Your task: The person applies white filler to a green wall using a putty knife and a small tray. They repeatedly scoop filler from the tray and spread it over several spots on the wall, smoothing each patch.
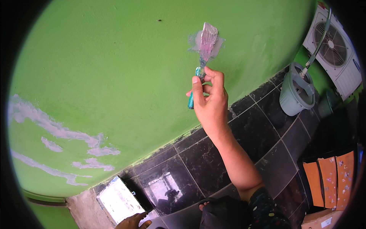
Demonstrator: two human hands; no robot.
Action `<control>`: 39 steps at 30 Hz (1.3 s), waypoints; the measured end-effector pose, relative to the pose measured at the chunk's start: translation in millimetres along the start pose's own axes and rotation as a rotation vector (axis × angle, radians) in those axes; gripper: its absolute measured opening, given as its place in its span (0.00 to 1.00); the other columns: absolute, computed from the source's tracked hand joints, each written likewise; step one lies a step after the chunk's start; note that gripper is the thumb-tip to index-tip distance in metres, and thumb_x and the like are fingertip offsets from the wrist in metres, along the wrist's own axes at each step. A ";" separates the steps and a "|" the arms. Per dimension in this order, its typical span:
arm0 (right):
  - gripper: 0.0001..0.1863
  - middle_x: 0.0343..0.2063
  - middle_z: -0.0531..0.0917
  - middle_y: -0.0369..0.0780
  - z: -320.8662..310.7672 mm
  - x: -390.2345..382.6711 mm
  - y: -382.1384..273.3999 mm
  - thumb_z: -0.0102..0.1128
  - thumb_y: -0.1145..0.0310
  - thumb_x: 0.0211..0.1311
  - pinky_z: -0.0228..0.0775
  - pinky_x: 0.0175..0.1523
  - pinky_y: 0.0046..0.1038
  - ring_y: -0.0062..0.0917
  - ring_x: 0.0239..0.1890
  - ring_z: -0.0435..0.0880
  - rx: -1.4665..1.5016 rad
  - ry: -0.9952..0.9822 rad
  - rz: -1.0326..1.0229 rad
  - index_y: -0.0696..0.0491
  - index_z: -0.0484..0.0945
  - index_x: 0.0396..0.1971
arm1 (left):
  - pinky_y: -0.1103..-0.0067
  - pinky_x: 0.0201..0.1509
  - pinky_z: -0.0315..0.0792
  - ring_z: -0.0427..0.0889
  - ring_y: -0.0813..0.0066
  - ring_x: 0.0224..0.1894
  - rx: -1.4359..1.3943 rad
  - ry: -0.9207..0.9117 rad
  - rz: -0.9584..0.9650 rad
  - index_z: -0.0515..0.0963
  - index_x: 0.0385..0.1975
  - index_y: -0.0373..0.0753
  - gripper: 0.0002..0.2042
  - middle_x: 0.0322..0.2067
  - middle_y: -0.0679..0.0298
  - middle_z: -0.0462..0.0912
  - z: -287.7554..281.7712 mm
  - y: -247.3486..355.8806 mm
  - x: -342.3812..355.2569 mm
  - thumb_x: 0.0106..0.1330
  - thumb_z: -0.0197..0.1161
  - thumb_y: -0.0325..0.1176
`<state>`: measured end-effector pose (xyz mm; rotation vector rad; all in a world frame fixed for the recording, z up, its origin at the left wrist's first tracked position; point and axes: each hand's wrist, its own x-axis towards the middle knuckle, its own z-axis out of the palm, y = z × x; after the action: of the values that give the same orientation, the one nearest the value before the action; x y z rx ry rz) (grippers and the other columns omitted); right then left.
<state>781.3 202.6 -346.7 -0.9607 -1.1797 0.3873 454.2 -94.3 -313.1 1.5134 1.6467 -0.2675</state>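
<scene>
Teal-handled scraper [208,40], right hand [209,93] gripping it, forearm [240,160] slanting up leftward

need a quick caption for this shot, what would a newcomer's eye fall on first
Probably the right hand near the upper middle, its fingers holding a putty knife over a pale patch on the bright green wall. Next, the pale streaks across the wall's lower left, and the glaring white flat object below them on the floor. The white fan unit at the upper right also stands out.
</scene>
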 end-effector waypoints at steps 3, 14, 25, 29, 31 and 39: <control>0.19 0.35 0.83 0.51 9.3 -35.7 10.4 0.63 0.73 0.73 0.81 0.34 0.36 0.36 0.30 0.89 -0.084 -0.081 -0.006 0.63 0.69 0.56 | 0.63 0.62 0.76 0.83 0.51 0.61 -0.013 0.004 0.016 0.76 0.65 0.39 0.25 0.57 0.49 0.84 0.8 0.3 2.2 0.76 0.63 0.48; 0.18 0.38 0.81 0.46 -8.7 -6.7 20.0 0.59 0.73 0.76 0.79 0.29 0.31 0.29 0.29 0.89 -0.013 0.030 0.057 0.63 0.65 0.57 | 0.63 0.62 0.76 0.83 0.51 0.60 -0.003 0.015 0.015 0.77 0.64 0.39 0.24 0.57 0.49 0.84 3.3 -4.4 0.9 0.76 0.63 0.47; 0.19 0.37 0.82 0.48 4.5 -45.0 20.4 0.61 0.73 0.75 0.80 0.32 0.32 0.31 0.32 0.89 0.016 -0.023 0.055 0.63 0.66 0.58 | 0.63 0.62 0.77 0.83 0.52 0.60 0.001 0.018 0.029 0.76 0.64 0.38 0.24 0.57 0.50 0.84 5.9 -6.1 1.8 0.76 0.63 0.46; 0.20 0.37 0.82 0.51 7.6 -28.5 27.1 0.62 0.71 0.74 0.81 0.37 0.37 0.39 0.33 0.88 -0.112 -0.034 0.011 0.64 0.67 0.58 | 0.63 0.61 0.77 0.83 0.52 0.60 0.020 0.003 0.020 0.76 0.64 0.39 0.24 0.57 0.50 0.84 4.2 -4.2 3.9 0.76 0.63 0.47; 0.20 0.38 0.83 0.52 10.8 -49.1 30.9 0.62 0.71 0.74 0.82 0.37 0.37 0.40 0.33 0.88 -0.176 -0.055 -0.028 0.64 0.68 0.58 | 0.63 0.61 0.76 0.83 0.51 0.60 0.001 0.002 0.034 0.76 0.65 0.39 0.24 0.57 0.50 0.84 4.1 -4.7 5.4 0.76 0.63 0.47; 0.19 0.36 0.82 0.48 -0.7 -41.5 19.0 0.61 0.72 0.75 0.80 0.32 0.34 0.32 0.30 0.88 -0.016 -0.005 0.060 0.64 0.67 0.57 | 0.63 0.63 0.75 0.82 0.51 0.61 -0.004 -0.014 0.009 0.76 0.66 0.40 0.25 0.58 0.49 0.84 2.0 -0.7 1.6 0.77 0.62 0.49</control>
<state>770.4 183.7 -386.8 -1.0111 -1.1620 0.4286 454.6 -94.7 -315.6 1.5123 1.6287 -0.2688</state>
